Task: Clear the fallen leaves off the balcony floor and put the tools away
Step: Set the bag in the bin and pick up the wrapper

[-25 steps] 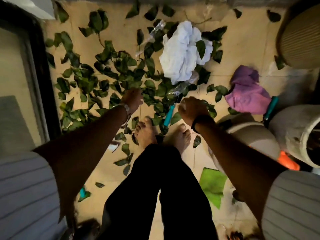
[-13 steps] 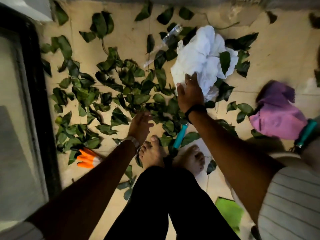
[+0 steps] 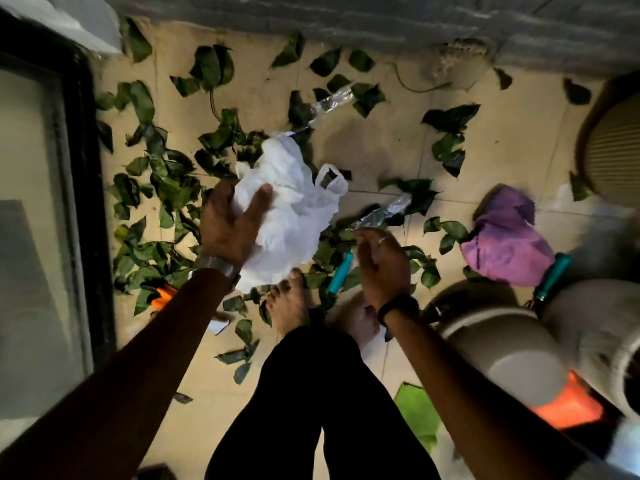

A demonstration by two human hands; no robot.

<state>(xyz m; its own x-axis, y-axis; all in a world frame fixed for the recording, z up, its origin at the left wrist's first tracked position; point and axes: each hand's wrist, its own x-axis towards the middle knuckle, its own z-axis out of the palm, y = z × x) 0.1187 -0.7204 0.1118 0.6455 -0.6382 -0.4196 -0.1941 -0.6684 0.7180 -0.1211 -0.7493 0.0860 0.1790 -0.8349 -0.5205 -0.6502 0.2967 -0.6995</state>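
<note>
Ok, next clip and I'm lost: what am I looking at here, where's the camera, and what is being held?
No machine here: a person wears a camera on the head, looking down past their own arms, legs and bare feet at a tiled balcony floor. The left hand grips a crumpled white plastic bag, lifted above the floor. The right hand is open and holds nothing. Green leaves lie scattered over the tiles. Also down there: a teal-handled tool by the feet, a purple cloth to the right, an orange-tipped item on the left, and pale plant pots at the right edge.
</note>
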